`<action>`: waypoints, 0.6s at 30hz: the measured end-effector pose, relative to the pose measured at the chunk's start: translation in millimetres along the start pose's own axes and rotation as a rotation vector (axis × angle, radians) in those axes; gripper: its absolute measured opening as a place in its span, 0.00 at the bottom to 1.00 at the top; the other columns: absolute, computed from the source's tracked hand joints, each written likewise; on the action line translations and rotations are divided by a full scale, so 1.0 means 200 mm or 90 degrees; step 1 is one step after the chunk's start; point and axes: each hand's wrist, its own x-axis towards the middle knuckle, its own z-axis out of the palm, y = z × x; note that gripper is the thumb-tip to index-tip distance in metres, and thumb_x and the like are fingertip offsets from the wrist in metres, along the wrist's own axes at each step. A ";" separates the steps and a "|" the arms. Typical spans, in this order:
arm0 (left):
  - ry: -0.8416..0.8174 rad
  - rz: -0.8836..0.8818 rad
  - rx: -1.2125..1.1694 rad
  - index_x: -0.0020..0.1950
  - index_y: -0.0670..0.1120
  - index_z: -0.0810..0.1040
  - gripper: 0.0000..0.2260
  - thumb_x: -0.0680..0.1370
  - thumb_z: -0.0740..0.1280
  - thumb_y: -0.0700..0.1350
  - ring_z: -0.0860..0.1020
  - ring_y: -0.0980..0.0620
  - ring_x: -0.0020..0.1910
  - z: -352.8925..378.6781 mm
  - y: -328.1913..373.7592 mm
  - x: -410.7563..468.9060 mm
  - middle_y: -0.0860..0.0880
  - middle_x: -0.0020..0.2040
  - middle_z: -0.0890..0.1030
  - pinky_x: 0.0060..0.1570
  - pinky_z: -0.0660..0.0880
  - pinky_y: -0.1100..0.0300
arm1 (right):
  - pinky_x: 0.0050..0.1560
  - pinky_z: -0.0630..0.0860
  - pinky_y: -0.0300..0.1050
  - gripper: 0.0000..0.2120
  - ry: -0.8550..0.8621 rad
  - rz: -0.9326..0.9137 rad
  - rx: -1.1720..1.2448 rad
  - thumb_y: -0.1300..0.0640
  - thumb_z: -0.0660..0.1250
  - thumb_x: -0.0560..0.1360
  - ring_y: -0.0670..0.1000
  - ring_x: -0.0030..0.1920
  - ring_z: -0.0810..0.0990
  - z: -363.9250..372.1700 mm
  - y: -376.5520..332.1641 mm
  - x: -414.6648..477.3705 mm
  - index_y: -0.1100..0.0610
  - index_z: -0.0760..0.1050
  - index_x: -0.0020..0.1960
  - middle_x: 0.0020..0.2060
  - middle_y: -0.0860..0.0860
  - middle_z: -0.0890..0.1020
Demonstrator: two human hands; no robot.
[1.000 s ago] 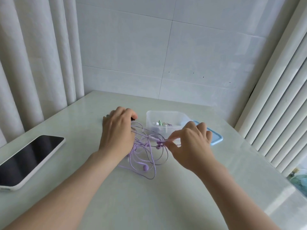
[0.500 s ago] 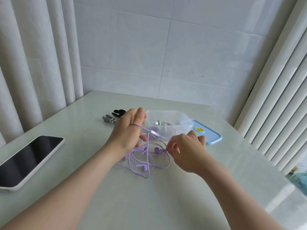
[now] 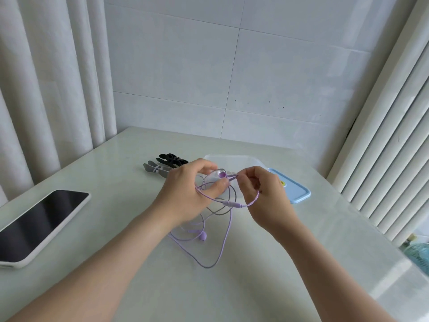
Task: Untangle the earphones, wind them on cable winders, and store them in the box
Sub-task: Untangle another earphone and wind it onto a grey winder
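Both hands were up over the table, working the purple earphones just in front of the clear box. The left hand pinched one earbud between thumb and forefinger, with a strand looped across its fingers. The right hand pinched the cable right beside that bud, thumb to index, with another strand draped round its outer edge. The inline remote hung between the hands; the rest dropped to the table in loose crossed loops, second earbud lying flat down there. My read: untangling stage, nothing wound yet. The black winder and grey winder sat left of the box, well apart from the cable, and the blue lid lay off to the box's right. Risks from here: pulling the hands apart with those loops crossed would likely cinch the tangle tighter instead of freeing it. The two pinch points were nearly touching, so any tug would load the thin joint at the bud's stem — the weak spot. The strands caught round both hands could snag on release and drag the lower bud across the table. The box sat just behind the knuckles, so a forward jerk could shove it. I couldn't tell whether a real knot sat in the hanging section or the loops merely overlapped.
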 end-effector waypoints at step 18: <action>0.005 0.097 -0.143 0.43 0.51 0.81 0.07 0.75 0.79 0.47 0.74 0.51 0.31 -0.02 0.04 0.00 0.57 0.39 0.83 0.35 0.71 0.60 | 0.52 0.64 0.51 0.09 -0.009 -0.080 -0.284 0.45 0.58 0.70 0.52 0.46 0.72 0.02 -0.03 -0.04 0.48 0.75 0.43 0.36 0.42 0.80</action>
